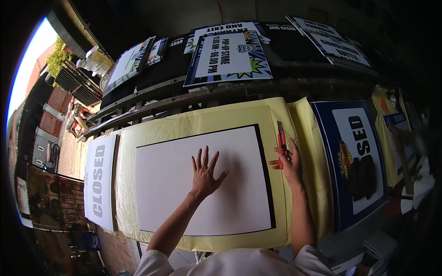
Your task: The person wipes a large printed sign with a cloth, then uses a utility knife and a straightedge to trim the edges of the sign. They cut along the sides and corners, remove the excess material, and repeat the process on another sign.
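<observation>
A large blank white board (170, 179) with a dark edge along its top and right side lies flat before me on yellow paper (189, 122). Over the middle of the board, my left hand (204, 175) is spread with its fingers apart and holds nothing. I cannot tell whether it presses on the surface. Just beyond the board's right edge, my right hand (291, 165) grips a red utility knife (282, 147), its blade end pointing away from me.
Printed signs flank the board: a white one (100, 181) at left, a blue-bordered one (329, 133) at right. More printed boards (207, 64) lie beyond a dark metal rail (161, 96). At far right, another person's arm (401, 152) reaches over a blue sheet.
</observation>
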Tool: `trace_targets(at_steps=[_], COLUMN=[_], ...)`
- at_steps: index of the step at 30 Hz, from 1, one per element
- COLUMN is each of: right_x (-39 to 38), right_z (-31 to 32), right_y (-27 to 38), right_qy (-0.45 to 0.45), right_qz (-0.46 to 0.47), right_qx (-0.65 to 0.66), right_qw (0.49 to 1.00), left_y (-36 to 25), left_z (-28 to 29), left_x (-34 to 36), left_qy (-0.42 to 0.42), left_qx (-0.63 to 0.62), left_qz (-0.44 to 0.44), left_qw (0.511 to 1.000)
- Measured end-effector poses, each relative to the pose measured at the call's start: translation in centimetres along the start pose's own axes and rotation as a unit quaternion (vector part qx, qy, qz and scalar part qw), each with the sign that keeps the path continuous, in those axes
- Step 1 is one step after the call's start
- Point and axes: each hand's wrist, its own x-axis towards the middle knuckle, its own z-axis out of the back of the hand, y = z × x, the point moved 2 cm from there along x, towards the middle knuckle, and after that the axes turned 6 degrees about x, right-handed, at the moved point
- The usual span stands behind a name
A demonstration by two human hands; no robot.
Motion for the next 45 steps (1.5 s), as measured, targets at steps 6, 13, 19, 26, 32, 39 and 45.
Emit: trace_targets(at_steps=[6, 13, 19, 26, 32, 39, 45], right_x=[-1.2, 0.6, 1.4, 1.7, 1.7, 1.7, 1.8], right_z=[-5.2, -6.7, -7.3, -8.1, -8.3, -8.3, -8.5], right_y=[-1.6, -2.5, -3.8, -3.9, -3.5, -4.2, -3.7], right_qy=[-0.077, -0.086, -0.088, -0.085, -0.06, -0.063, -0.05], right_qz=[0.066, 0.146, 0.142, 0.133, 0.092, 0.164, 0.186], right_qx=[-0.374, -0.531, -0.585, -0.571, -0.592, -0.608, -0.608], right_qw=[0.922, 0.83, 0.794, 0.806, 0.798, 0.774, 0.771], left_y=[-5.0, -7.4, -7.5, -7.1, -7.2, -7.6, -7.4], left_z=[-3.4, -6.4, -6.3, -6.6, -6.6, -5.7, -6.4], left_x=[9.9, 13.5, 13.2, 13.2, 13.4, 13.3, 13.5], left_qy=[-0.135, -0.122, -0.098, -0.095, -0.116, -0.135, -0.091], left_qx=[-0.048, -0.026, -0.018, -0.022, -0.014, -0.037, -0.011], left_qz=[-0.092, -0.096, -0.108, -0.104, -0.106, -0.113, -0.099], left_qw=[0.985, 0.988, 0.989, 0.99, 0.988, 0.984, 0.991])
